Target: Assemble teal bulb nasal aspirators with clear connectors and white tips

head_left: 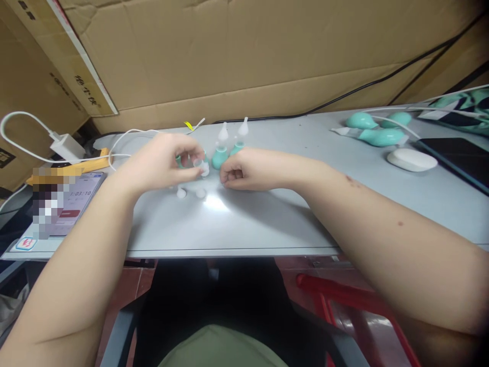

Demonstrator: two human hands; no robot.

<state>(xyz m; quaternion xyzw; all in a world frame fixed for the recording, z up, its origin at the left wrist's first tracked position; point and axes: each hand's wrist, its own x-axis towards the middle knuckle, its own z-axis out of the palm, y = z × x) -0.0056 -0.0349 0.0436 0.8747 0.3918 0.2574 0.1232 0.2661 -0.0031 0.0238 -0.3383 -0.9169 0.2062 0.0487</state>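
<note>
My left hand (173, 160) is closed in a pinch on a small translucent piece (199, 164) above the grey table (244, 224). My right hand (239, 171) has its fingers curled together near the tabletop; whether anything is in them is hidden. Just behind my right hand stand two teal bulbs with white nozzles, one (220, 157) in plain view and the other (238, 147) partly covered by the hand. More teal shows behind my left fingers. Two small white pieces lie on the table, one (181, 192) below my left hand and one (200, 193) to its right.
At the right lie several teal bulbs (384, 136), a white oval object (411, 160) and a dark tablet-like object (456, 158). The left side holds a phone (78, 204), a yellow power strip (103, 159) and a white charger (69, 149) with cables. Cardboard (267, 56) stands behind.
</note>
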